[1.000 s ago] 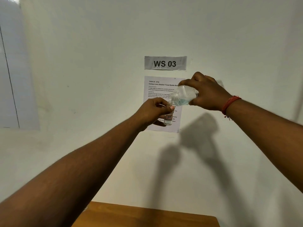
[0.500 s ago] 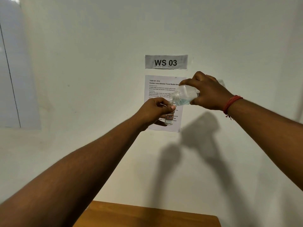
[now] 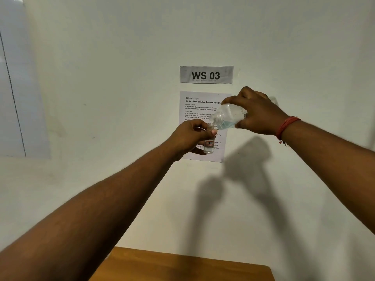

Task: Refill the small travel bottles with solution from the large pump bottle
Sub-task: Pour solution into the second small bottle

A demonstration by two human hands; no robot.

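The small travel bottle [image 3: 209, 144] is held upright in mid-air in front of the wall, well above the table [image 3: 182, 264], with its open mouth just under the neck of the large bottle [image 3: 228, 116]. A little clear liquid appears to lie in its bottom, below a small label marked in red. The large bottle is tipped nearly level, neck to the left and slightly down, and pale blue solution is pooled along its lower side toward the neck. No pump head is seen on it; the threaded neck looks bare. The pour is best done slowly: the neck should be kept directly over the narrow mouth, almost touching it, and the tilt raised only by small degrees, since the wide neck could easily flood the small opening and send solution down over the fingers. The level in the small bottle should be watched and the large one righted before the top is reached. The left hand [image 3: 190, 136] is closed around the upper part of the travel bottle, thumb and fingers pinched near its neck, so that the lower half is left showing. The right hand [image 3: 257, 114] is clenched from above around the body of the large bottle, with a red thread [image 3: 287, 126] worn at the wrist.
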